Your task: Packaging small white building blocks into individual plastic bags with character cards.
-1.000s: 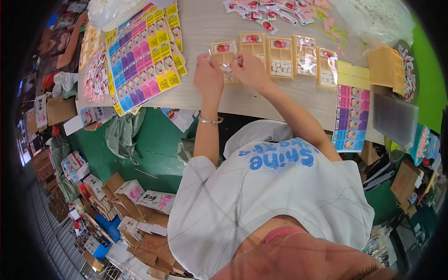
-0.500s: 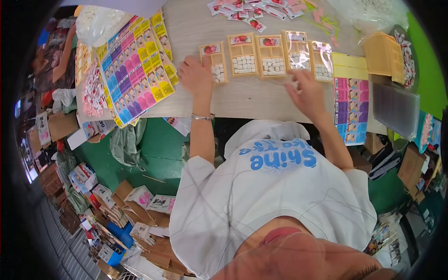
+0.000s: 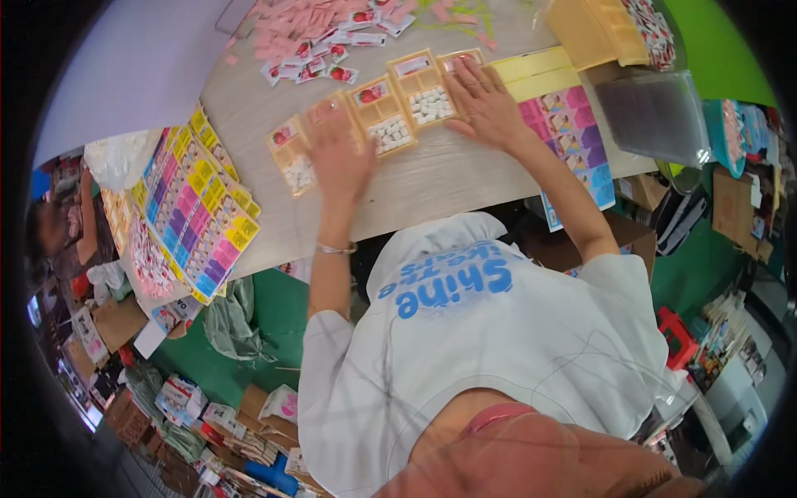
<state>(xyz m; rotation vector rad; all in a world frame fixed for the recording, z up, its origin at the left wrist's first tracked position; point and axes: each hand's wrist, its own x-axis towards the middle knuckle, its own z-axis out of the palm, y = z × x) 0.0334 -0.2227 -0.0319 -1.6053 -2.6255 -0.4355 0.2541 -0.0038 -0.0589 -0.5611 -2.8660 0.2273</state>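
Several cream plastic trays stand side by side in a slanting row on the table. Each visible one has white pellet-like pieces in its near part and a strawberry-printed sachet in its far part. My left hand (image 3: pixel 342 158), slightly blurred, lies flat with fingers stretched over the second tray (image 3: pixel 322 106) from the left, beside the leftmost tray (image 3: pixel 282 141). The middle tray (image 3: pixel 378 112) and the fourth tray (image 3: pixel 411 70) stand between my hands. My right hand (image 3: pixel 490 108) lies spread over the rightmost tray (image 3: pixel 461 56), hiding most of it. Neither hand grips anything visible.
Loose strawberry sachets (image 3: pixel 340 75) and pink slips (image 3: pixel 290 25) lie beyond the trays. Colourful printed sheets (image 3: pixel 195 207) lie left, more sheets (image 3: pixel 564 141) right. Stacked cream trays (image 3: pixel 594 33) and clear plastic pieces (image 3: pixel 656 116) stand at right. A person (image 3: pixel 62 224) is far left.
My left hand has moved from beside the leftmost tray onto the second tray. My right hand has moved from near the fourth tray onto the rightmost one. The view has turned.
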